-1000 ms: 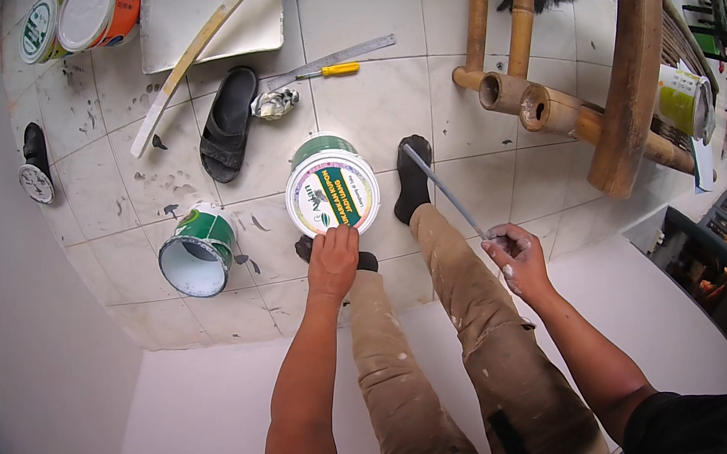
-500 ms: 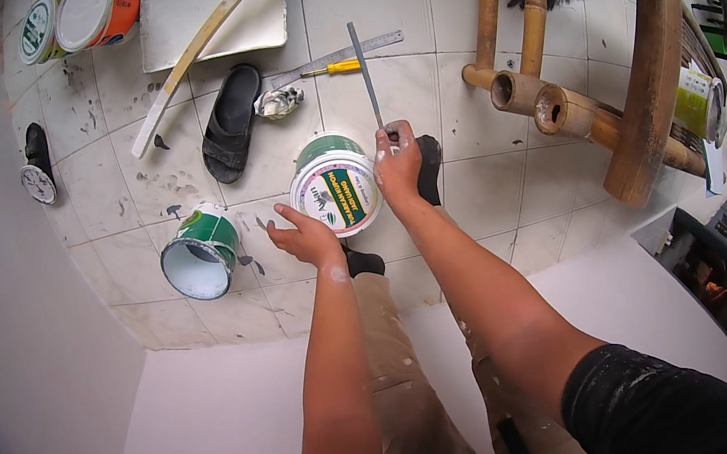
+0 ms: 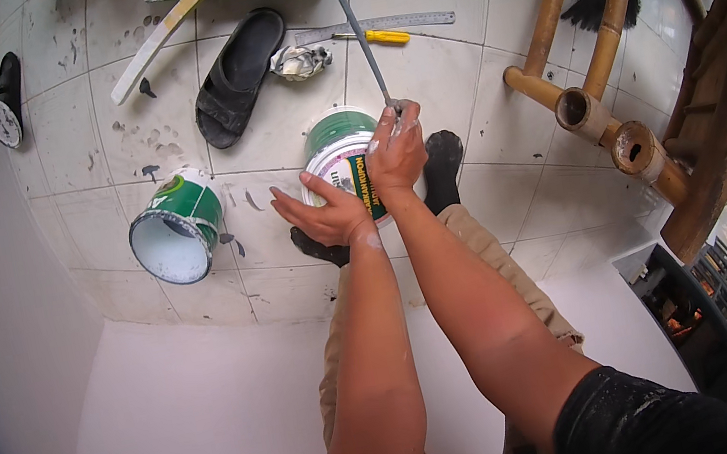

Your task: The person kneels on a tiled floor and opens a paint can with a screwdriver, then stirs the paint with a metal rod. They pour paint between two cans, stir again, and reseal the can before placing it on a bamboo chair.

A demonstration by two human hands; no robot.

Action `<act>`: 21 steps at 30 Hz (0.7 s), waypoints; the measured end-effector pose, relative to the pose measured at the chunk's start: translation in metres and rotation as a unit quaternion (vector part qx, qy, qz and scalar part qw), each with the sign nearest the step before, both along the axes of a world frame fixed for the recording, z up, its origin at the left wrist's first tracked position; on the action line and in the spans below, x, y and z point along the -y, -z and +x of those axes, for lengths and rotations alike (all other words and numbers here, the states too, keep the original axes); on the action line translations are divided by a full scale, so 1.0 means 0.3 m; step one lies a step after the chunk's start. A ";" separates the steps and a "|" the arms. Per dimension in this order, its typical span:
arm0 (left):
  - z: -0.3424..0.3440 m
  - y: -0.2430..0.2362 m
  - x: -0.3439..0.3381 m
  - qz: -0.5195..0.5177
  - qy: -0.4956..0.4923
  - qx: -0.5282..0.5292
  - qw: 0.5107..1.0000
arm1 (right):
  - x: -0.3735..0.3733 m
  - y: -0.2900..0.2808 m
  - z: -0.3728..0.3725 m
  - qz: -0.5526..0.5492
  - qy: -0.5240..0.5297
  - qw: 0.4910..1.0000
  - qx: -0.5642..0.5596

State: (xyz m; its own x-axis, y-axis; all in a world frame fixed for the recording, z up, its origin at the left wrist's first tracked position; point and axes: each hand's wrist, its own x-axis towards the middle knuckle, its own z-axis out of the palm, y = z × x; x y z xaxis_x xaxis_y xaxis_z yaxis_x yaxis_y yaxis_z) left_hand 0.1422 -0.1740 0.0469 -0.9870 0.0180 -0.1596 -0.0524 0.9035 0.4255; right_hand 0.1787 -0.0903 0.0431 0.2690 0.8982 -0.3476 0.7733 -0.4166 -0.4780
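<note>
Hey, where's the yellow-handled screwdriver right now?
In the head view, the yellow-handled screwdriver lies on the tiled floor near the top centre, just below the metal ruler and right of the crumpled rag, beyond the paint can.

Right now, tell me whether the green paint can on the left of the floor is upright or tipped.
Tipped. The green paint can lies on its side on the white tiled floor, its open mouth facing the camera and showing a pale inside.

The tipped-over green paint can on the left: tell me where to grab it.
The tipped-over green paint can lies on its side on the tiled floor, open mouth facing the person, and no handle shows. Probably best to come from above and wrap a hand around the green wall, behind the rim; fingers in the mouth would likely get paint on them.
</note>
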 end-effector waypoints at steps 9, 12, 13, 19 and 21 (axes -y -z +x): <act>0.026 -0.101 0.048 0.083 -0.192 0.136 0.968 | 0.076 -0.020 0.133 0.084 0.046 0.993 -0.066; 0.060 -0.099 -0.013 0.133 -0.378 0.177 0.899 | 0.119 0.023 0.137 0.094 0.107 0.986 -0.090; 0.059 -0.089 -0.035 0.151 -0.413 0.183 0.879 | 0.134 0.032 0.140 0.087 0.117 0.984 -0.103; 0.078 -0.051 -0.067 0.079 -0.412 0.139 0.897 | 0.147 0.081 0.174 0.095 0.093 0.985 -0.110; 0.079 -0.049 -0.059 0.007 -0.392 0.138 0.909 | 0.146 0.066 0.175 0.082 0.061 0.991 -0.083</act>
